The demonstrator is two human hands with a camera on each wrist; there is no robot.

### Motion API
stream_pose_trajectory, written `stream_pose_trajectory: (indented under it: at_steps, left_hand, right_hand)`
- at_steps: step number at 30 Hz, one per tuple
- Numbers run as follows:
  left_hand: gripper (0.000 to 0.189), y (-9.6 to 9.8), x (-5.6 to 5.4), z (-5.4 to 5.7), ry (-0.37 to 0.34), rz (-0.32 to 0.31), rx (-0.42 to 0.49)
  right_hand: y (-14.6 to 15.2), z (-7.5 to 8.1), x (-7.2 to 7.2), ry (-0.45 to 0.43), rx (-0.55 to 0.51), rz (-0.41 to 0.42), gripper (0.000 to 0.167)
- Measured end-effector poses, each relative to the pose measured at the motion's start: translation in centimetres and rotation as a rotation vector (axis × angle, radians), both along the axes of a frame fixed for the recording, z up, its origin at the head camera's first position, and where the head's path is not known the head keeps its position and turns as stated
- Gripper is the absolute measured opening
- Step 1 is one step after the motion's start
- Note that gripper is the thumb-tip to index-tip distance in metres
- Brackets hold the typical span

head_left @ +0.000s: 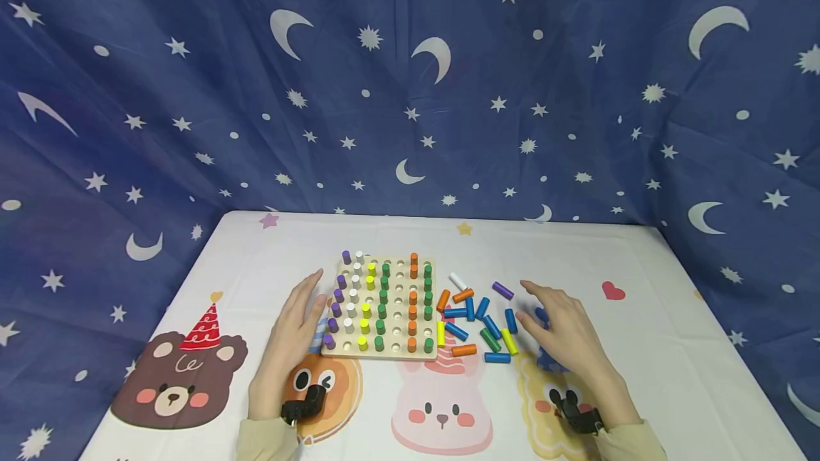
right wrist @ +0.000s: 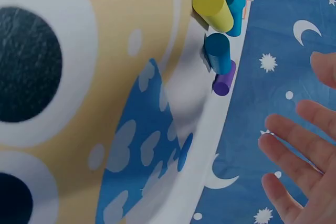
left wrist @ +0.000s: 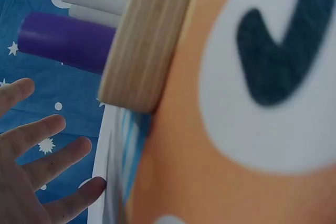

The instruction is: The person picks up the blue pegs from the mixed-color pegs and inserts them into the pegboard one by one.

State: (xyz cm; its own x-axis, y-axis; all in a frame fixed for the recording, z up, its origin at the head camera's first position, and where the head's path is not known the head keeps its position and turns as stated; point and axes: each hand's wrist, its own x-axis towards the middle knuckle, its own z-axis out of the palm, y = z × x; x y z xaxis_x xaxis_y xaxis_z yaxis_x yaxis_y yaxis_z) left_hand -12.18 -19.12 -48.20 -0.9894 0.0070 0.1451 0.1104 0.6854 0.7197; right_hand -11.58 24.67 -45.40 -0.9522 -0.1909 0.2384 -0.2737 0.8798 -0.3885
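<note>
A wooden pegboard (head_left: 400,356) lies at the middle of the table, with upright pegs in columns of purple, white, yellow, green and orange; several bare holes show among them. My left hand (head_left: 296,329) rests beside the board's left edge, fingers extended and holding nothing. In the left wrist view, a purple peg (left wrist: 65,40) juts from the board close to those spread fingers. Loose pegs, mostly blue (head_left: 491,326), are scattered right of the board. My right hand (head_left: 566,329) is just right of them, fingers relaxed around nothing, nearest to a blue peg (head_left: 510,321) and a purple peg (head_left: 502,290).
The white tablecloth (head_left: 653,375) bears printed animals, including a bear (head_left: 176,383) and a rabbit (head_left: 442,422). Behind the table hangs a dark blue cloth (head_left: 474,155) with moons and stars. A small black device (head_left: 304,405) sits at each wrist.
</note>
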Motion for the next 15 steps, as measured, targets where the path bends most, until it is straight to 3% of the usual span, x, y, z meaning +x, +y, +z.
stream_pose_trajectory:
  at_steps: [15]
  left_hand:
    - [0.046,-0.49,-0.14,-0.90,-0.020,-0.063,-0.041]
  right_hand:
    - [-0.54,-0.68,-0.20,-0.087,0.024,-0.025,0.053]
